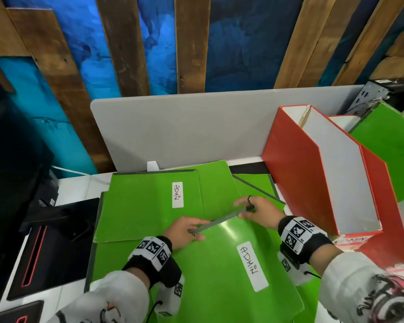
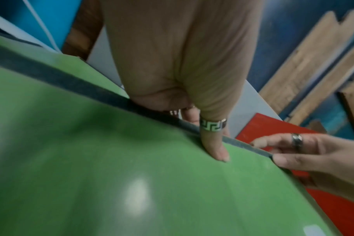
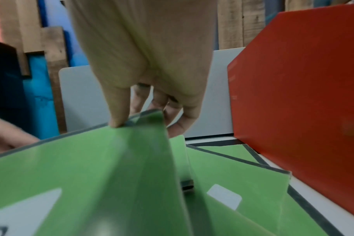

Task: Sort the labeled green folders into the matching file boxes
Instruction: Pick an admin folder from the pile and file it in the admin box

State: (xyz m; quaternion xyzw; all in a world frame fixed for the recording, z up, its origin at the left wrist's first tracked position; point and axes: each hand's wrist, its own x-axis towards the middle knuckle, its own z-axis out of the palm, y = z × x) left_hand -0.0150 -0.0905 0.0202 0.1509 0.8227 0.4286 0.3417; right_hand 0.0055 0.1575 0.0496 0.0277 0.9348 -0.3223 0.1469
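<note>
Folder in hand: the near green folder [image 1: 222, 264], labelled ADMIN, lies tilted over the pile in front of me, its grey-bound far edge raised between my two hands.
Left hand: my left hand [image 1: 184, 230] pinches that edge, thumb [image 2: 216, 146] flat on the green cover and the other fingers curled beneath.
Right hand: my right hand [image 1: 257, 212] nips the far corner of the same edge, thumb on top, fingers behind; the cover bows where I pull.
Pile beneath: a second ADMIN folder [image 1: 154, 203] and at least one more green folder [image 1: 257, 185] lie flat under it, partly overlapped.
Destination: the nearest red file box [image 1: 313, 173] stands to my right, open mouth up; the label on its front end seems to read ADMIN, though it is partly hidden.
Doing it well: I judge it best to raise both hands evenly so the cover stops bending, lift it fully off the pile, turn it upright, then lower it into the box's open top.
Risk: dragging may shift the folders beneath.
</note>
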